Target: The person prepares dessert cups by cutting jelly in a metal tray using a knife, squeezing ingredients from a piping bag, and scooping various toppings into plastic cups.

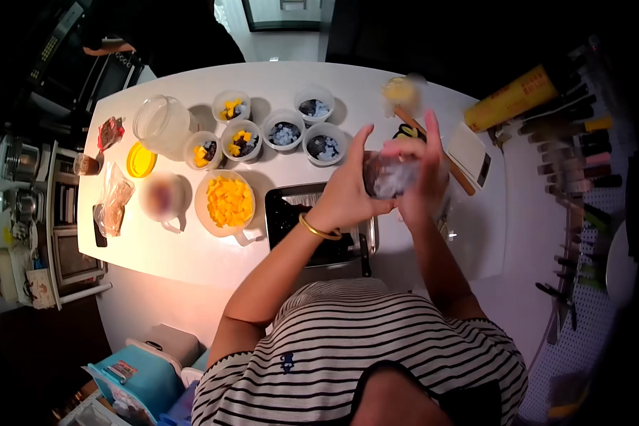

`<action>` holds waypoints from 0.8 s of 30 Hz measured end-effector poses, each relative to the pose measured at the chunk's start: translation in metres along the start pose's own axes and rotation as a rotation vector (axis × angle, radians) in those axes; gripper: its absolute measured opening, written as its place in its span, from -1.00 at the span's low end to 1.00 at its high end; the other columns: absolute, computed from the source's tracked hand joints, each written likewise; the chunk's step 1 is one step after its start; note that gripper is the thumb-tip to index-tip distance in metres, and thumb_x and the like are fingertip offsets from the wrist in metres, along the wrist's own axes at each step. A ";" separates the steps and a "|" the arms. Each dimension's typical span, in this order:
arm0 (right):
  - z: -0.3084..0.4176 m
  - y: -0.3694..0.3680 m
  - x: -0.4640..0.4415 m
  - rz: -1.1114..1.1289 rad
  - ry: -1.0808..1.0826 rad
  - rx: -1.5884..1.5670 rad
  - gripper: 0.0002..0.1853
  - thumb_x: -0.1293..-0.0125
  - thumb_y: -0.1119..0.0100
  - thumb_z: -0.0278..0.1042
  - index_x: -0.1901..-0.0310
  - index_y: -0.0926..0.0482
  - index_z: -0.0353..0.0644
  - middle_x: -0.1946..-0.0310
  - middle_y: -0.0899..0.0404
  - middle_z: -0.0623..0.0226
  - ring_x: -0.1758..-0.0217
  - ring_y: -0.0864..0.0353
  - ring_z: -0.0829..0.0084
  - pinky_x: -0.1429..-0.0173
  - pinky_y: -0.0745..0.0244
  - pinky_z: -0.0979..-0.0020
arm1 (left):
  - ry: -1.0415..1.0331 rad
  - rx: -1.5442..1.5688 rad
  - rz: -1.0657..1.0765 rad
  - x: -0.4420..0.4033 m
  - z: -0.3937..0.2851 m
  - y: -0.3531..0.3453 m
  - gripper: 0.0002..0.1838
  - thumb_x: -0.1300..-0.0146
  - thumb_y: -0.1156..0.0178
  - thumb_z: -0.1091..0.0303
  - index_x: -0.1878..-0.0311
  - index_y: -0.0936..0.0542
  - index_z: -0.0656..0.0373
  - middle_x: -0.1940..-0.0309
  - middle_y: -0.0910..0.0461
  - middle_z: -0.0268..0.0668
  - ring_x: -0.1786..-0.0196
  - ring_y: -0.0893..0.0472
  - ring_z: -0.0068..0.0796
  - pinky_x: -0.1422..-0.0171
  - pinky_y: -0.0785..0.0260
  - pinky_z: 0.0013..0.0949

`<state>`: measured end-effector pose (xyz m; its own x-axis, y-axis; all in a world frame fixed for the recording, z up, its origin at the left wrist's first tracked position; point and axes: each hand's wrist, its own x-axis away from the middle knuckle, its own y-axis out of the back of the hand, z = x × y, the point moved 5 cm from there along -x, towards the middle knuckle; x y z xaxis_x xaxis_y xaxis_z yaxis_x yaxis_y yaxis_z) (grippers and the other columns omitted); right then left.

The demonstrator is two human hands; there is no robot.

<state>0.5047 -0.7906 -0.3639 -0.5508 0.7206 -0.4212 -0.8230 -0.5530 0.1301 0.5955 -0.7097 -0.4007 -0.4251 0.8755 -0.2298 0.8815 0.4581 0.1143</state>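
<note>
Between my two hands, above the right part of the table, is a clear cup (pixel 392 177) with dark and whitish contents. My left hand (pixel 348 186), with a gold bangle at the wrist, closes on the cup's left side. On the other side my right hand (pixel 422 177) wraps round it, partly blurred. Just below my left forearm lies a metal tray (pixel 373 234) of black pieces, with a black-handled knife (pixel 365 254) at its edge. Several plastic cups (pixel 284 130) hold dark and pale pieces, some topped with yellow cubes. A container of yellow cubes (pixel 228 201) stands left of the tray.
A large clear jar (pixel 161 126), a yellow lid (pixel 141 160), a blurred cup (pixel 161 196) and plastic bags (pixel 115 201) are at the left. Right are a wooden stick (pixel 461 179), a white scale (pixel 468 155) and a yellow roll (pixel 511 99). Another person (pixel 170 35) stands beyond the table.
</note>
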 end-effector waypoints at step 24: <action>-0.089 -0.005 -0.046 0.020 -0.075 -0.320 -0.38 -0.43 0.54 0.07 -0.23 -0.21 -0.30 0.51 -0.51 0.26 0.23 -0.46 0.36 -0.17 -0.23 0.29 | 0.039 -0.113 0.062 -0.070 0.053 -0.005 -0.42 0.26 -0.25 0.48 0.03 -0.38 0.20 0.22 -0.45 -0.20 0.05 -0.45 -0.19 0.03 -0.15 -0.24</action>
<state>0.5465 -0.8579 -0.4255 -0.5852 0.7304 -0.3523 -0.7327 -0.6624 -0.1561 0.6315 -0.7818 -0.4364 -0.3800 0.9070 -0.1817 0.8786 0.4154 0.2355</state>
